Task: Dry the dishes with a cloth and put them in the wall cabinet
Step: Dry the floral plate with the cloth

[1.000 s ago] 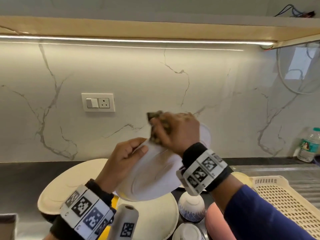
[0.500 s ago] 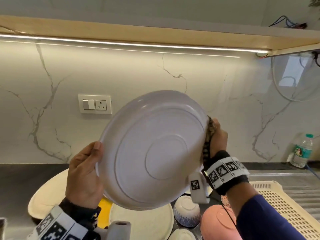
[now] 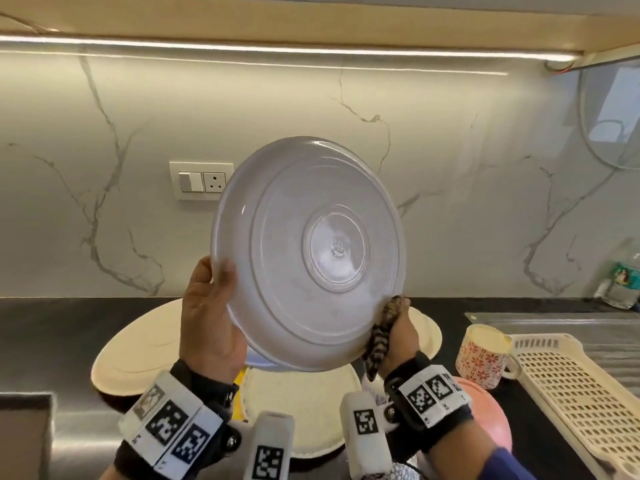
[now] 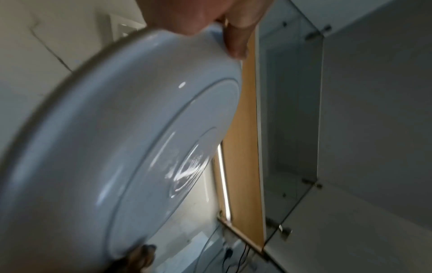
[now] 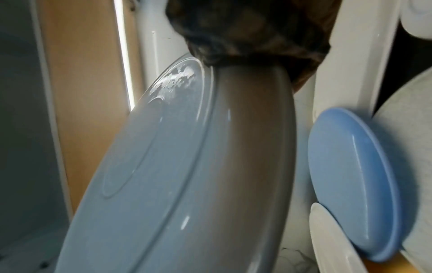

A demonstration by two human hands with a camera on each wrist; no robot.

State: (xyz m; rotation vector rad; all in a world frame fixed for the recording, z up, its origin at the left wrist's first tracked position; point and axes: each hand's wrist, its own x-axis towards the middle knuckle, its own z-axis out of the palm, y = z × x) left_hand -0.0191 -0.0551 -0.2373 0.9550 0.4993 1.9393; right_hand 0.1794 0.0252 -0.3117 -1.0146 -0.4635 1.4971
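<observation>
Gripping a round, glossy grey plate (image 3: 308, 252) upright above the counter (image 3: 41, 327), underside ringed, left hand (image 3: 211, 327) curled round its left rim, right hand (image 3: 398, 336) pinching a mottled brown cloth (image 3: 381, 336) against the lower right rim.

The round pale grey plastic plate (image 3: 308, 254) looks bluish from the wrist cameras, and the crumpled cloth (image 3: 379, 336) against its rim is mottled brown and black. Below it lie cream plates (image 3: 138, 348), a white mug with red flowers (image 3: 481, 358), a pink bowl (image 3: 488, 414) and a cream lattice tray (image 3: 568, 386), before a white marble wall veined in grey (image 3: 104, 202).
</observation>
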